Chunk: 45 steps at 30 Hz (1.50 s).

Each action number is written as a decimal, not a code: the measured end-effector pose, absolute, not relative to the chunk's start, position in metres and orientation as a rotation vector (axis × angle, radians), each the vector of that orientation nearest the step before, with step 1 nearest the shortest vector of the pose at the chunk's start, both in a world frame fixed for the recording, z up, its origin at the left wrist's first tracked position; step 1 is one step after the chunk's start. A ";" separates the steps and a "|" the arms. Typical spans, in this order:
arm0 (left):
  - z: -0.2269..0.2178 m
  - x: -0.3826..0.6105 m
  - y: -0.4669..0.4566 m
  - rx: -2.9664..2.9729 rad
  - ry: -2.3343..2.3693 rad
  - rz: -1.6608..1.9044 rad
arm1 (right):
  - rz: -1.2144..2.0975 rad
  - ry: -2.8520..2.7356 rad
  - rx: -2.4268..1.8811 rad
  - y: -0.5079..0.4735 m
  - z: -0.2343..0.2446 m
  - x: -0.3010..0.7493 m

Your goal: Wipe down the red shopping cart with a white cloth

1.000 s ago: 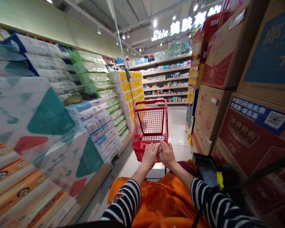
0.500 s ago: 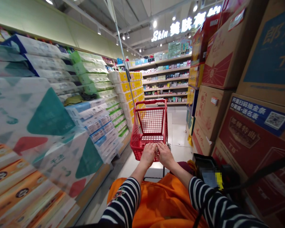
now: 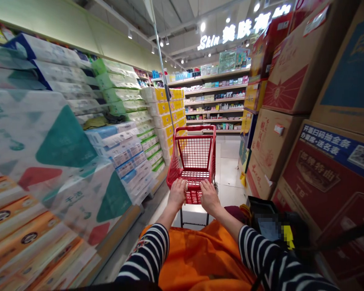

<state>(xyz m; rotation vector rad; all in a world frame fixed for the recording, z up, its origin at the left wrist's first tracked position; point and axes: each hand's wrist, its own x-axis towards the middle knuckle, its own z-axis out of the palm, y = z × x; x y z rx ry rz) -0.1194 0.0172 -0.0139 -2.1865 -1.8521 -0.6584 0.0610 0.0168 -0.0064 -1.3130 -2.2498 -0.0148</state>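
Note:
A red plastic shopping cart (image 3: 195,152) stands straight in front of me, its mesh basket showing bare red grid inside. My left hand (image 3: 178,193) is closed over the left part of the cart's near bar. A small pale thing shows by its fingers, too small to make out. On the right part of the same bar lies my right hand (image 3: 210,197), its fingers bent over the front and the thumb side turned inward. A gap of red mesh shows between the two hands. The undersides of the fingers are hidden.
Stacked tissue packs (image 3: 75,190) line the left side, with yellow-and-white packs (image 3: 165,121) farther on. Tall cardboard boxes (image 3: 279,139) crowd the right. Dark equipment (image 3: 269,220) sits low at my right. Cosmetics shelves (image 3: 214,97) close the far end of the tiled aisle (image 3: 229,173).
My hands were together at the middle of the cart's near bar; they have moved apart, the left one farther left. The view has shifted slightly.

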 end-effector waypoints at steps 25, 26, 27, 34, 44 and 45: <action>-0.015 -0.074 0.020 -2.400 -1.646 -0.711 | -0.040 -2.099 -1.118 0.031 -0.024 0.058; -0.013 -0.085 0.019 -2.380 -1.676 -0.702 | -0.038 -2.113 -1.105 0.031 -0.024 0.059; -0.011 -0.098 0.017 -2.335 -1.736 -0.696 | -0.035 -2.123 -1.101 0.030 -0.023 0.060; -0.007 -0.135 0.011 -2.116 -2.004 -0.765 | -0.001 -2.140 -1.157 0.028 -0.021 0.050; 0.018 -0.089 0.011 -1.802 -2.255 -2.491 | 0.316 -2.009 -1.064 0.013 0.011 0.019; 0.021 -0.093 0.006 -1.696 -2.272 -2.763 | 0.394 -1.988 -1.061 0.012 0.013 0.011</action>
